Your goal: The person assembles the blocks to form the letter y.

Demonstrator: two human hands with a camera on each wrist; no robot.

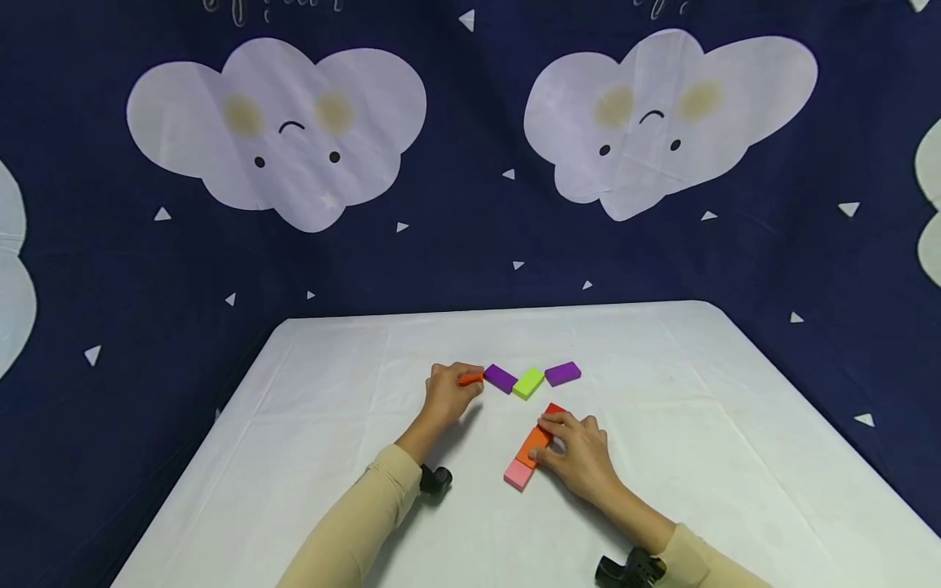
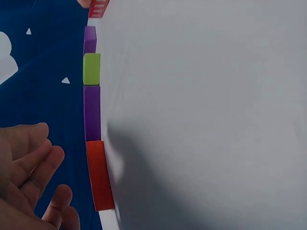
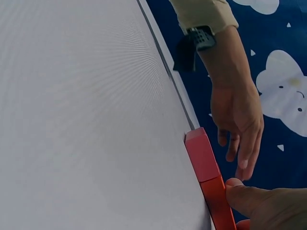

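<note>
In the head view my left hand (image 1: 450,392) is at the left end of the back row, around an orange block (image 1: 471,379). The left wrist view shows its loosely bent fingers (image 2: 45,167) apart from that orange block (image 2: 100,175). The row continues with a purple block (image 1: 501,379), a lime green block (image 1: 528,383) and another purple block (image 1: 563,373). My right hand (image 1: 581,453) pinches a second orange block (image 1: 532,447) in a slanted row, between a red block (image 1: 555,408) and a pink block (image 1: 519,474). Its thumb (image 3: 240,194) touches the orange side.
A white-covered table (image 1: 309,457) lies under the blocks. Behind it hangs a dark blue cloth (image 1: 470,269) with clouds and small triangles. Each wrist wears a black camera, one on the left wrist (image 1: 436,480) and one on the right wrist (image 1: 631,567).
</note>
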